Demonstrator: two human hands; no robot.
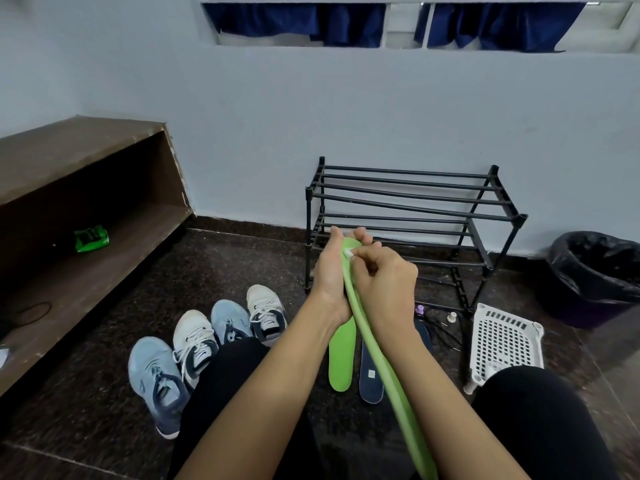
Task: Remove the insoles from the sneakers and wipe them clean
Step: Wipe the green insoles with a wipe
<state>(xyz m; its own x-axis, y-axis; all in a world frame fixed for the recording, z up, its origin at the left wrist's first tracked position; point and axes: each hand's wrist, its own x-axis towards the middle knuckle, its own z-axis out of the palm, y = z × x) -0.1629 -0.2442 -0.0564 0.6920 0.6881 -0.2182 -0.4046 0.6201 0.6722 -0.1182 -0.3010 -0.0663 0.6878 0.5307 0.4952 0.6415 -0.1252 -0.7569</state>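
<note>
Left hand point(330, 271) is gripping the far end of the green insole point(381, 368), edge-on at centre | right hand point(384, 285) is pinching a white wipe point(347, 252) against that tip | insole is looking light and floppy, so holding close to the wiped spot is seeming wise

Straight ahead the black rack point(398, 218) shuts things off, its front rails just behind the raised green insole point(398, 403) slanting up the middle. Left, four sneakers point(194, 341) pack tight against the knee point(235, 368), with open dark floor point(225, 265) beyond them up to the wooden shelf point(104, 271). Right, a white basket point(504, 341) and black bin point(595, 271) crowd the floor; two flat insoles point(341, 358) lie between the knees.
</note>
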